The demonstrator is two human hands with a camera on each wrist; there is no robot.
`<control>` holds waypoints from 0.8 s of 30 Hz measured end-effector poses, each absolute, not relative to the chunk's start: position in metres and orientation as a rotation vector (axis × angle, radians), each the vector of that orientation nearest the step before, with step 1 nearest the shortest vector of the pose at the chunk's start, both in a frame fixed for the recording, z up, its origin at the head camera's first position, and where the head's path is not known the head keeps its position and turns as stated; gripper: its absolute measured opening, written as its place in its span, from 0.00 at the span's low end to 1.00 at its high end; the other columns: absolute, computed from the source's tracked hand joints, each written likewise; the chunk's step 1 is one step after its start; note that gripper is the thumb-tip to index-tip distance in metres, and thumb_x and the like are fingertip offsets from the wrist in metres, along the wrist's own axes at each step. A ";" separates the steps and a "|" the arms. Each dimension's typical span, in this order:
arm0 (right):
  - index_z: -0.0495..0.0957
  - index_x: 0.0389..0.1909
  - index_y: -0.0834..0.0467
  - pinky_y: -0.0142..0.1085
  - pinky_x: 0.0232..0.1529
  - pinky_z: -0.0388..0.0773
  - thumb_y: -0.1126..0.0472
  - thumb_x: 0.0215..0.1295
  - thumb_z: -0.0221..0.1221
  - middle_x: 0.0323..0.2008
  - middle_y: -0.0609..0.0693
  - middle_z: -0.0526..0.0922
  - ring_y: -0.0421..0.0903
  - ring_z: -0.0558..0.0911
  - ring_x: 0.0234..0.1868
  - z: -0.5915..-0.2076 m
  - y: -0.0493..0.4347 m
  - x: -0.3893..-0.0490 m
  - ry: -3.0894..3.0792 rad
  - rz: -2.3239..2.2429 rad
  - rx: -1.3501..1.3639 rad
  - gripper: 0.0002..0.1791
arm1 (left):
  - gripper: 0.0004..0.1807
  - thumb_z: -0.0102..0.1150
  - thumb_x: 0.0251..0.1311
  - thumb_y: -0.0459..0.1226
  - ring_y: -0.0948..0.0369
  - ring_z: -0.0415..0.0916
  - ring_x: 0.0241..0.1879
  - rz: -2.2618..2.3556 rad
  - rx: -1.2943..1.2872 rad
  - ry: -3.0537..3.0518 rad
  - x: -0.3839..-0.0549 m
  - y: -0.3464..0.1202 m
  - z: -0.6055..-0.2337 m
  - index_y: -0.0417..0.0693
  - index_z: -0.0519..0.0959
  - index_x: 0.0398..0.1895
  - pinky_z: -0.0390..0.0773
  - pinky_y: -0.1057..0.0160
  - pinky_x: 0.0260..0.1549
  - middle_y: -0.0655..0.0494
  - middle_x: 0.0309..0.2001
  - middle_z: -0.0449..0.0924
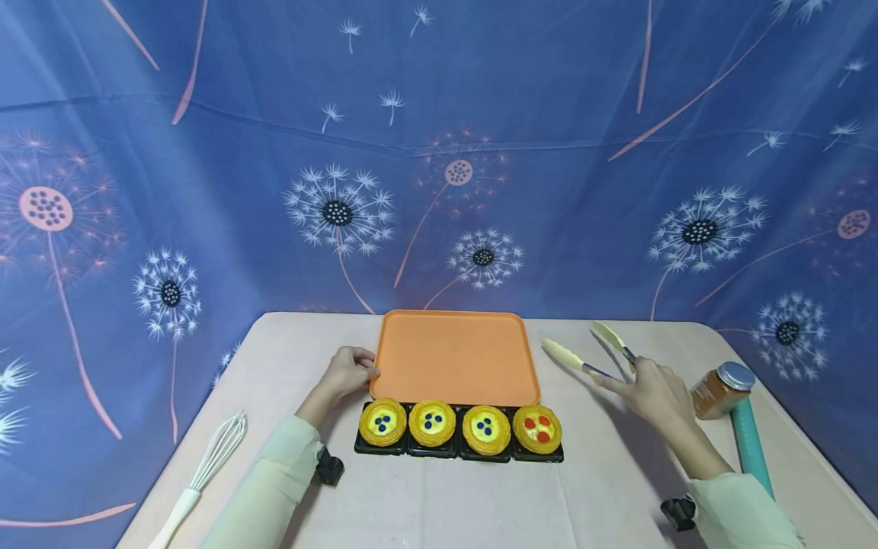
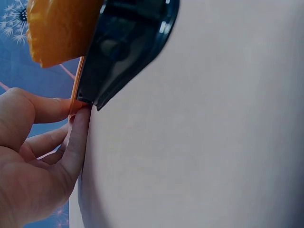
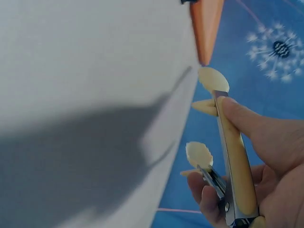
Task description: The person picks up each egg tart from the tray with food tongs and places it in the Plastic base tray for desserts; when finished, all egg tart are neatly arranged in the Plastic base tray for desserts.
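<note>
My left hand [image 1: 347,370] pinches the left edge of an orange tray [image 1: 456,354], thumb and fingers on its rim in the left wrist view. My right hand [image 1: 658,393] holds a pair of tongs [image 3: 236,156] with cream tips and metal arms; the two arms are spread apart, nothing between them, above the table right of the tray. Along the tray's near side stands a row of egg tarts in black holders: the left tart [image 1: 382,422], two more with blue dots, and the rightmost tart [image 1: 537,428] with red pieces.
A whisk [image 1: 206,473] with a white handle lies at the left table edge. On the right stand a silver-lidded jar [image 1: 722,390] and, beside it, a teal roll [image 1: 751,446]. A blue dandelion-print cloth [image 1: 549,191] hangs behind the table.
</note>
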State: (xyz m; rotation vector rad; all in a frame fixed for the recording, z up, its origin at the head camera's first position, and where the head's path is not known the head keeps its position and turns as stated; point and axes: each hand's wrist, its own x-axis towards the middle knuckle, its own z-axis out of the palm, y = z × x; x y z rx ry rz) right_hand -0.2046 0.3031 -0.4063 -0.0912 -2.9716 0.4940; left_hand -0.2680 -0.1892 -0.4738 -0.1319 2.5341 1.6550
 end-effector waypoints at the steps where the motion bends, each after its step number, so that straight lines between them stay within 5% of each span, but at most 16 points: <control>1: 0.66 0.22 0.60 0.39 0.16 0.59 0.34 0.56 0.66 0.17 0.52 0.65 0.49 0.67 0.17 -0.409 0.305 -0.205 -2.975 0.496 -0.111 0.34 | 0.16 0.62 0.57 0.24 0.57 0.78 0.28 1.654 -0.127 2.536 -0.268 -0.189 -0.474 0.26 0.77 0.49 0.83 0.61 0.27 0.43 0.35 0.78; 16: 0.64 0.15 0.57 0.37 0.15 0.60 0.33 0.52 0.66 0.16 0.51 0.64 0.47 0.66 0.18 -0.429 0.305 -0.204 -3.056 0.467 -0.299 0.34 | 0.17 0.62 0.56 0.24 0.57 0.78 0.28 1.659 -0.132 2.537 -0.270 -0.189 -0.478 0.27 0.77 0.50 0.83 0.61 0.27 0.44 0.35 0.78; 24: 0.73 0.23 0.68 0.37 0.12 0.64 0.33 0.52 0.67 0.15 0.53 0.70 0.48 0.71 0.14 -0.428 0.298 -0.194 -3.127 0.373 -0.291 0.37 | 0.16 0.63 0.56 0.24 0.57 0.78 0.27 1.675 -0.141 2.540 -0.267 -0.191 -0.481 0.27 0.77 0.48 0.84 0.61 0.26 0.44 0.34 0.78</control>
